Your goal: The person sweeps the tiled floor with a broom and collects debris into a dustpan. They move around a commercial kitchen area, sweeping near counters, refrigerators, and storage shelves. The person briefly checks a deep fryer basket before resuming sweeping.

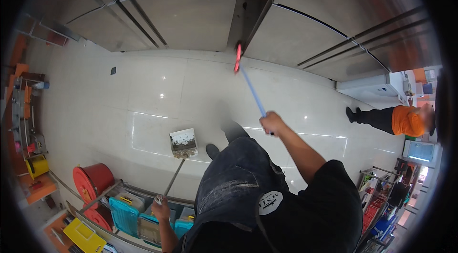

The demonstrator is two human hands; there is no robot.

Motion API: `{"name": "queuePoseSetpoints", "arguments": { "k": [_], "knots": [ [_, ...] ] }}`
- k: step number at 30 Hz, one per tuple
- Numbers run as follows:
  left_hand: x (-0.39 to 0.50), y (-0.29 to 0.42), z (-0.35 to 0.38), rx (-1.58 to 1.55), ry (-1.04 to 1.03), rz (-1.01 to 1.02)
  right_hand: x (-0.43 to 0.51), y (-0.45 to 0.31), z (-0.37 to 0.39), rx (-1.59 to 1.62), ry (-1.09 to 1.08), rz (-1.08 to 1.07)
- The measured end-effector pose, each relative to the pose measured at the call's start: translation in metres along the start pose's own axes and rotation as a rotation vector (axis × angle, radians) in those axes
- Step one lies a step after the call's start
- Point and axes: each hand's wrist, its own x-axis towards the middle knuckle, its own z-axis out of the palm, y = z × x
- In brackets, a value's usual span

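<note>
My right hand (273, 124) grips the blue handle of a broom (252, 86). Its red head (238, 58) is at the gap between two stainless steel cabinets, close to the floor. At the lower left, my left hand (161, 208) is closed around the upper end of a long thin handle (174, 178). That handle runs to a white dustpan (183, 142) on the tiled floor, left of my shoe (212, 151). Dark dirt and crumb-like debris lie inside the dustpan.
Stainless steel cabinets (193, 20) line the far side. A dark scrap (113, 70) lies on the floor (154, 85). A red lidded bucket (93, 179) and teal-lidded bins (123, 217) stand at lower left. A person in an orange top (408, 120) stands at right, near a wire rack (375, 188).
</note>
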Motion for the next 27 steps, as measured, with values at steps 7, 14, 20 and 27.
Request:
{"name": "queuePoseSetpoints", "arguments": {
  "k": [7,14,20,27],
  "knots": [
    [0.045,0.110,-0.022,0.149,0.028,-0.051,0.276,-0.155,-0.075,0.387,0.041,-0.135],
    [0.092,0.232,-0.040,0.247,-0.111,-0.193,0.486,-0.224,-0.111,1.256,-0.158,0.153],
    [0.106,0.216,-0.050,0.236,-0.085,-0.186,0.470,-0.171,-0.035,-0.429,0.271,0.043],
    [0.148,0.208,-0.062,0.214,-0.129,-0.059,0.412,-0.148,-0.013,-0.409,-0.059,0.119]
  ]
}}
